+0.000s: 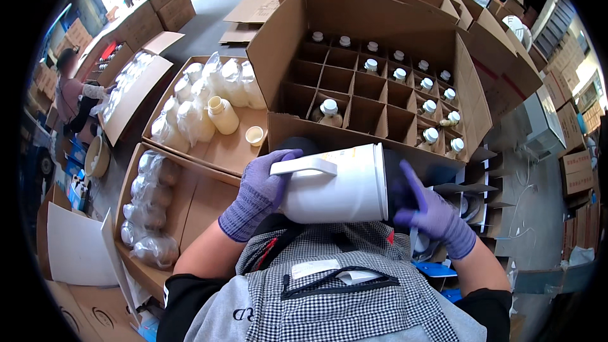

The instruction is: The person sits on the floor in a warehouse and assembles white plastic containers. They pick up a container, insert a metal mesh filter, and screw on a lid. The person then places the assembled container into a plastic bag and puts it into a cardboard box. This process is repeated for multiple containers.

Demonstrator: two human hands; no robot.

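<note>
A white plastic jug [345,183] lies tipped on its side above my lap, its side handle upward and its rim toward the right. My left hand [256,193], in a purple knit glove, grips it at the base end by the handle. Just beyond the rim is my right hand [440,218], gloved alike, with fingers apart and somewhat blurred; no object shows in it. What the jug contains is hidden. In front stands an open carton [282,123] with cardboard dividers, where several white-capped bottles [399,75] sit upright in some cells.
At left, a shallow carton [250,152] holds bagged cream bottles, an uncapped cream bottle [223,116] and a small cup [254,136]. Nearer, another carton [196,212] has bagged round containers [152,202]. A person [73,92] works at far left. Cardboard dividers [465,187] stand at right.
</note>
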